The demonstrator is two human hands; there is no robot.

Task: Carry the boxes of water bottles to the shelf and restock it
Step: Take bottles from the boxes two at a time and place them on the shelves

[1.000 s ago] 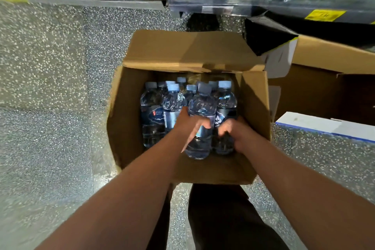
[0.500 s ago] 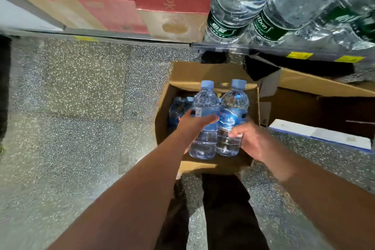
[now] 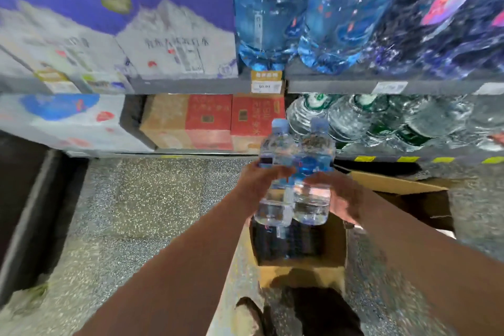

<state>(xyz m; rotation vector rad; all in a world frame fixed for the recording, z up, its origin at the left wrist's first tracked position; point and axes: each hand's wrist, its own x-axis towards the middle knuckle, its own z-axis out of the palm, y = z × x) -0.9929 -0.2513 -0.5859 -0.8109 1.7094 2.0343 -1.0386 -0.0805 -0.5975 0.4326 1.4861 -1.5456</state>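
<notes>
Speckled floor (image 3: 136, 213), shop aisle. Nearest: 1 open box (image 3: 300, 273) at the feet, contents dark and blurred. Above it, 2 hands and 2 bottles: left hand (image 3: 259, 180) has its fingers wrapped round the left bottle (image 3: 275, 144), right hand (image 3: 341, 199) grips the right bottle (image 3: 316, 144). Bottles upright, touching. Behind: 1 second box (image 3: 395, 185). Shelf (image 3: 191, 84) beyond, 2 blue bottles (image 3: 261, 8) on the upper level. Versus 0.5 s ago: both bottles higher, clear of the box.
</notes>
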